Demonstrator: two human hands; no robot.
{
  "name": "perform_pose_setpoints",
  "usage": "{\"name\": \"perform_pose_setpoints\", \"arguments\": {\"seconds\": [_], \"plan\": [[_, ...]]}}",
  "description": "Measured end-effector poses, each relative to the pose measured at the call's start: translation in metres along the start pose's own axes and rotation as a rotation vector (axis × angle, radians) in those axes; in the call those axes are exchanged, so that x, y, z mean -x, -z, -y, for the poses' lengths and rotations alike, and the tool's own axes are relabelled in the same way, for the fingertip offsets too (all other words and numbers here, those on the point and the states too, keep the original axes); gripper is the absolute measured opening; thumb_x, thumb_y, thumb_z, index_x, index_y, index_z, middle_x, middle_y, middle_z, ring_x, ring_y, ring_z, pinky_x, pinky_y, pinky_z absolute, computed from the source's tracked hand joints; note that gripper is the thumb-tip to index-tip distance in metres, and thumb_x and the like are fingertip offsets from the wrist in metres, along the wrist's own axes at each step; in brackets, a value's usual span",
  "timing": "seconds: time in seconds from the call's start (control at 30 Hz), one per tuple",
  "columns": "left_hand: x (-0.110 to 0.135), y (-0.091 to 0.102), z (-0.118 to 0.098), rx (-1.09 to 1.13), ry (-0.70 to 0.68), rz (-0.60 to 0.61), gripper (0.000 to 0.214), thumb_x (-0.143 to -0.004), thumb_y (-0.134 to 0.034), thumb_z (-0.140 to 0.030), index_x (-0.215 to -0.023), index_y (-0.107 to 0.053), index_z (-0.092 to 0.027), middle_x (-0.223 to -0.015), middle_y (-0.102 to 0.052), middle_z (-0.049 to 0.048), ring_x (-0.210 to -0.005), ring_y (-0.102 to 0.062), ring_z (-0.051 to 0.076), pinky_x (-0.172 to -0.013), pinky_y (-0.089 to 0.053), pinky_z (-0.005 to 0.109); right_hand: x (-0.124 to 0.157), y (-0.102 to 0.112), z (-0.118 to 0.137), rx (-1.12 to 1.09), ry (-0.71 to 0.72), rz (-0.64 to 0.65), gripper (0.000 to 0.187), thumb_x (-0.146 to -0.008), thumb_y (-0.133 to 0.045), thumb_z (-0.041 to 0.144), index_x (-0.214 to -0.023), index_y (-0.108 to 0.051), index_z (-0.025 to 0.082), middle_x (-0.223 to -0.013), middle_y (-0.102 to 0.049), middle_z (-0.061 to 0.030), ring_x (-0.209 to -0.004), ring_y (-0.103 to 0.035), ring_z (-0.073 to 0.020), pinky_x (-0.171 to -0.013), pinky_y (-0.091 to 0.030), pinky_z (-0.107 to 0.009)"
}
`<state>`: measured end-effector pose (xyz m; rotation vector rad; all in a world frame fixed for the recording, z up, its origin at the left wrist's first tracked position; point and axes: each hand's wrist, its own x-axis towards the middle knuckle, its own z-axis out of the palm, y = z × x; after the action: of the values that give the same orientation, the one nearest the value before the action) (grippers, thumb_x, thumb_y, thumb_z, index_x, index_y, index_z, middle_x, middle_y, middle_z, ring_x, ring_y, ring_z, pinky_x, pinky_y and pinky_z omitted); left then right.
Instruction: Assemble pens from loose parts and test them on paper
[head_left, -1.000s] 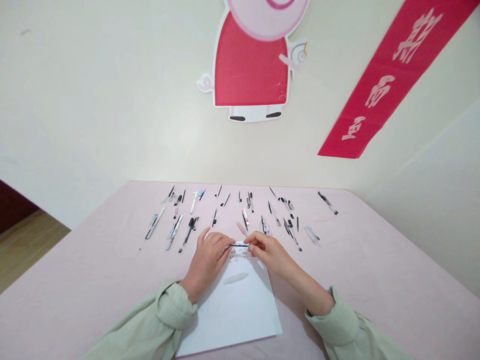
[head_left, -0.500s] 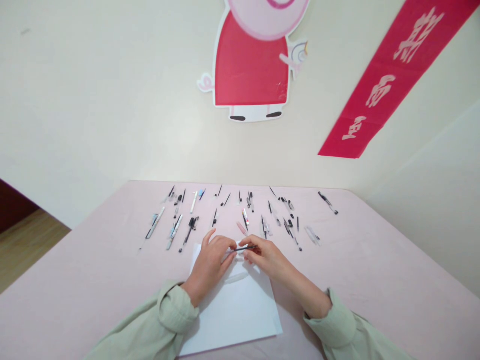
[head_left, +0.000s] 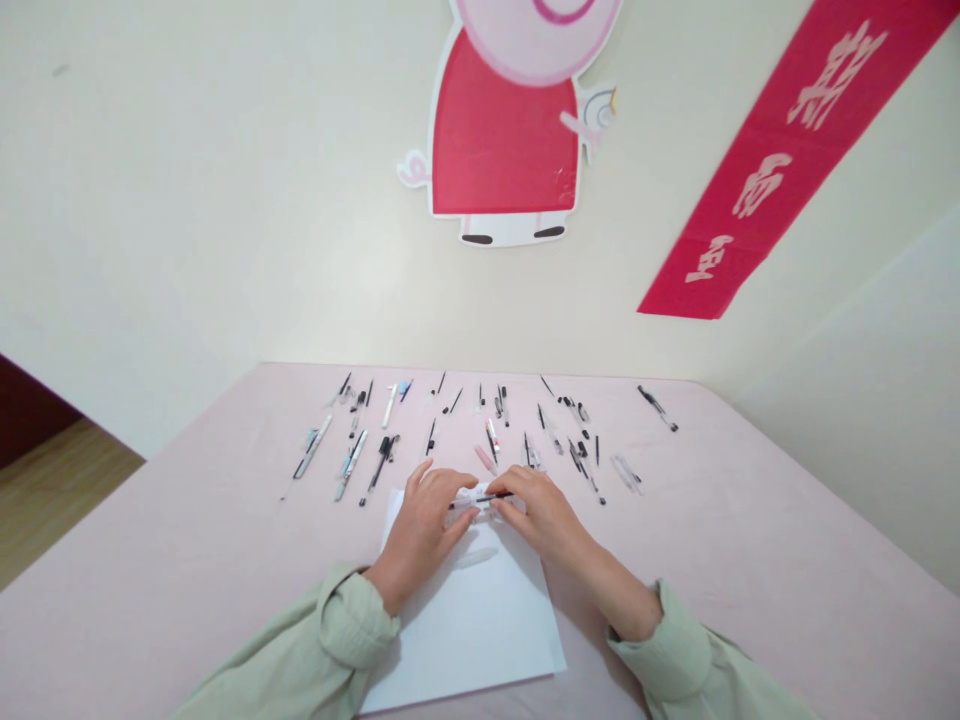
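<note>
Both hands meet at centre frame, just above the top edge of a white sheet of paper [head_left: 469, 630]; left hand [head_left: 422, 520] has fingers curled together, tips pinched on the left end of a thin black pen [head_left: 486, 497]; right hand [head_left: 541, 512] has fingers closed on the pen's right end; the pen lies roughly level between the two hands, over the paper's upper edge; whether it touches the paper cannot be told; a pale clear piece [head_left: 477, 554] lies on the paper just below the hands; both wrists wear light green sleeves [head_left: 352, 625], running to the lower edge of the frame; paper sits on a pink table [head_left: 150, 580]; a loose row of pens and pen parts [head_left: 352, 455] is spread across the table above the hands, left to right of centre, a single black pen [head_left: 658, 408] lying apart at the right; on the wall, top centre, a cartoon cutout in a red dress [head_left: 504, 130]; upper right, a slanted red banner [head_left: 765, 170] with pale characters.
</note>
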<state>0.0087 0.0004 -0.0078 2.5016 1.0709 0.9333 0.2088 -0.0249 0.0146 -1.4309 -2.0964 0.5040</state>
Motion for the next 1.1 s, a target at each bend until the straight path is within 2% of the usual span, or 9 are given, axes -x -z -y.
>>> {"name": "perform_pose_setpoints", "arguments": {"seconds": [0.13,0.37,0.57,0.73,0.83,1.0,1.1], "plan": [[0.001,-0.002,0.008,-0.004,0.052,-0.064,0.032,-0.086,-0.059,-0.026,-0.117,-0.048,-0.023,-0.113,-0.064,0.0065,-0.110,-0.057,0.024,-0.108,-0.029,0.051,-0.002,0.006,-0.008,-0.074,-0.039,-0.077,0.010,-0.088,-0.056,0.017,-0.089,-0.064,0.021,-0.091,-0.066,-0.0038,-0.088,-0.059,-0.0190,-0.080,-0.041,-0.032],[0.002,-0.004,0.012,-0.048,0.108,-0.081,0.024,-0.088,-0.056,-0.026,-0.111,-0.053,-0.022,-0.109,-0.066,0.0052,-0.106,-0.058,0.023,-0.108,-0.029,0.052,-0.003,0.013,-0.013,-0.094,-0.036,-0.092,0.012,-0.088,-0.054,0.016,-0.089,-0.065,0.021,-0.091,-0.067,-0.0038,-0.089,-0.059,-0.0193,-0.080,-0.041,-0.032],[0.000,0.003,0.002,-0.091,0.029,-0.043,0.022,-0.089,-0.055,-0.025,-0.111,-0.058,-0.024,-0.106,-0.066,0.0037,-0.104,-0.059,0.021,-0.108,-0.028,0.051,-0.002,0.007,-0.007,0.008,-0.005,-0.060,0.010,-0.088,-0.056,0.017,-0.090,-0.064,0.021,-0.091,-0.067,-0.0040,-0.089,-0.058,-0.0198,-0.081,-0.040,-0.034],[0.000,0.006,-0.005,-0.121,-0.014,-0.021,0.016,-0.091,-0.052,-0.021,-0.101,-0.064,-0.024,-0.096,-0.065,0.0025,-0.095,-0.060,0.019,-0.107,-0.027,0.052,0.000,0.001,0.004,0.079,0.057,-0.012,0.008,-0.089,-0.057,0.018,-0.093,-0.064,0.021,-0.090,-0.065,-0.0045,-0.091,-0.057,-0.0205,-0.083,-0.037,-0.035],[0.000,0.006,-0.006,-0.126,-0.008,0.005,0.016,-0.090,-0.051,-0.020,-0.097,-0.065,-0.025,-0.090,-0.065,0.0010,-0.090,-0.060,0.018,-0.106,-0.029,0.051,0.001,-0.001,0.008,0.077,0.065,-0.003,0.008,-0.089,-0.057,0.019,-0.093,-0.064,0.021,-0.089,-0.065,-0.0050,-0.091,-0.057,-0.0206,-0.083,-0.036,-0.035],[-0.001,0.007,-0.007,-0.120,-0.025,0.060,0.020,-0.090,-0.052,-0.019,-0.103,-0.065,-0.026,-0.090,-0.064,0.0006,-0.089,-0.060,0.018,-0.107,-0.029,0.051,0.001,-0.001,0.009,0.054,0.069,0.016,0.009,-0.089,-0.057,0.018,-0.094,-0.063,0.021,-0.092,-0.067,-0.0048,-0.093,-0.058,-0.0208,-0.085,-0.036,-0.036],[-0.003,0.011,-0.004,-0.122,-0.008,0.058,0.018,-0.090,-0.051,-0.019,-0.100,-0.065,-0.025,-0.089,-0.064,0.0006,-0.089,-0.060,0.018,-0.107,-0.028,0.051,0.000,0.005,0.006,0.010,0.059,-0.036,0.016,-0.089,-0.057,0.022,-0.105,-0.060,0.022,-0.101,-0.065,-0.0068,-0.099,-0.057,-0.0222,-0.086,-0.038,-0.036]]}}
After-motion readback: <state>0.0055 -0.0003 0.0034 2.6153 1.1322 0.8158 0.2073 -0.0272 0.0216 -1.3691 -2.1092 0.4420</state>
